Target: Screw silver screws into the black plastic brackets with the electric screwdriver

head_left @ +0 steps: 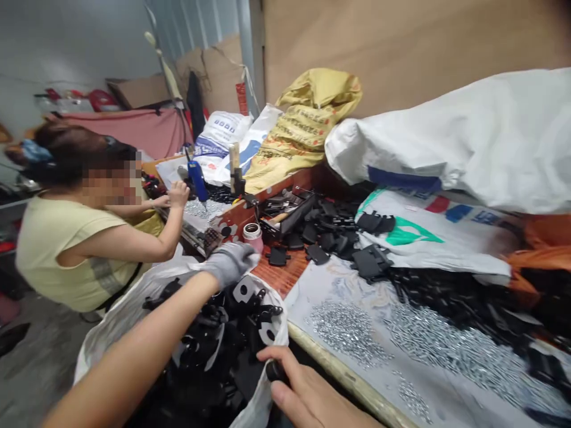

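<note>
My left hand (229, 263), in a grey glove, reaches across an open white sack (134, 291). Its fingers are closed at the far rim, where a bit of white material shows at the fingertips. Inside the sack lie many black plastic parts (207, 339), some with a pale face and a round hole. My right hand (307, 389), bare, is at the near right rim of the sack. Between its thumb and forefinger is a small black rounded piece (275, 371), mostly covered by the fingers.
Piles of small metal screws (450, 339) lie on the worktable at right. Flat black parts (370, 261) are heaped behind them. A pink bottle (253, 238) stands beyond my left hand. Full sacks (307, 131) line the wall. At left, a co-worker (80, 238) sits near a blue electric screwdriver (197, 180).
</note>
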Tool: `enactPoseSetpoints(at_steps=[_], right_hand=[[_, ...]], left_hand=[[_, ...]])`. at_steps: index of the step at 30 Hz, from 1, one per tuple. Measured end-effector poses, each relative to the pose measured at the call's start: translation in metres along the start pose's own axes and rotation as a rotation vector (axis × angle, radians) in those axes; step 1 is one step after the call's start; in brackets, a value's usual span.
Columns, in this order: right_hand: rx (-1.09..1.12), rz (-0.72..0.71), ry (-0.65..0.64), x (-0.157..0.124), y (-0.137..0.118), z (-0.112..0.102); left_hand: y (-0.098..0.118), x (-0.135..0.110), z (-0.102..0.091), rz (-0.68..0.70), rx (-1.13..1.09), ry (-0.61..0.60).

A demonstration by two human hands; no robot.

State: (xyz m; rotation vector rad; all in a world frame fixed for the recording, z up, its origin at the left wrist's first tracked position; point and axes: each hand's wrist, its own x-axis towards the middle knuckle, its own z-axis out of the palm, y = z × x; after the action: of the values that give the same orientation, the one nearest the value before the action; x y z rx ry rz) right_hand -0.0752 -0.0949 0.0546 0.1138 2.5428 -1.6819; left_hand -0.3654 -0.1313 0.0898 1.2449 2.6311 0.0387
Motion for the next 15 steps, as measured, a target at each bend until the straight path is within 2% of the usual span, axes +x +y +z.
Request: enactPoseSetpoints(at_steps=[2,4,6,8,12,15], right_hand=[[-0.001,-0.012,0.123,-0.027,0.013,-0.012],[-0.030,-0.018,0.268,-0.055,0.029,-0.024],[-0.077,-0.014,0.424,-0.082,0.047,-0.034],[-0.127,0.011,0.568,-0.105,0.065,-0.042],[-0.097,0.120,0.863,-0.132,0.087,-0.057],[-0.096,0.086,1.105,-0.140,0.089,-0.074]], left_hand=[[0.055,0.030,0.026,0.036,0.007,-0.074],[0.091,0.053,0.048,0.016,0.020,-0.103],[0.109,0.068,0.059,-0.011,0.013,-0.098],[0.114,0.074,0.060,-0.025,-0.020,-0.067],[0.127,0.065,0.049,-0.006,-0.175,0.038],[0.163,0.029,0.050,0.087,-0.401,0.080]])
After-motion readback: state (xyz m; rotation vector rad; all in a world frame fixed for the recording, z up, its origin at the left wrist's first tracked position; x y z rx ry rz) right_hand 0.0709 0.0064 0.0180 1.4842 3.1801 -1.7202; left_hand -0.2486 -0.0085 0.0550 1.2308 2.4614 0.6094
